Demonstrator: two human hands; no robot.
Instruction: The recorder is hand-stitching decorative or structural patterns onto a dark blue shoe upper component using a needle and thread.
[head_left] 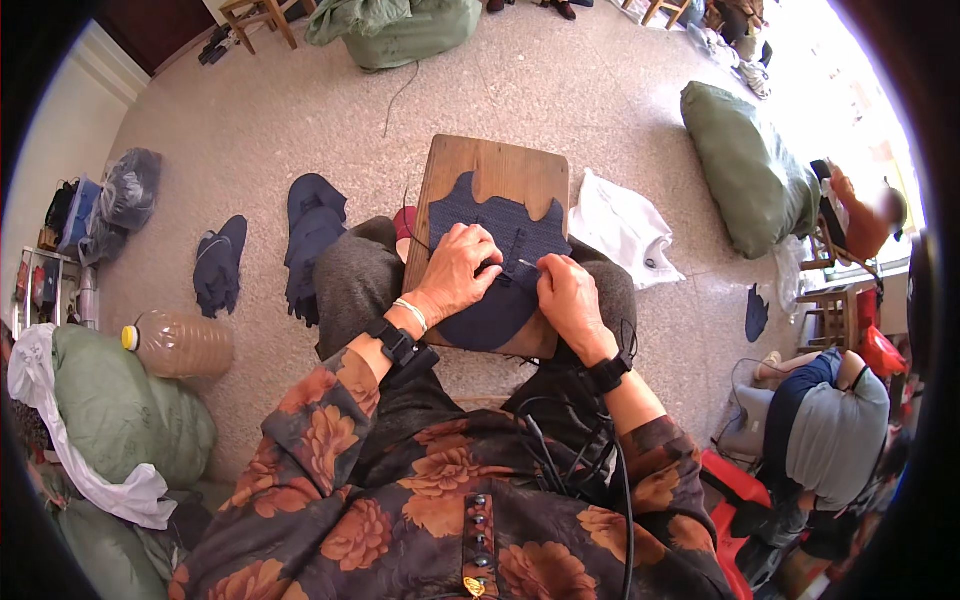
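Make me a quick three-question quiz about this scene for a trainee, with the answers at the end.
1. True or false: the left hand touches the navy cloth.
2. Which is nearest the right edge of the wooden board: A, a chair; B, the white cloth; C, a stuffed bag?
3. Fill in: the jug on the left has a ____ cap.

Key: 1, true; 2, B; 3, yellow.
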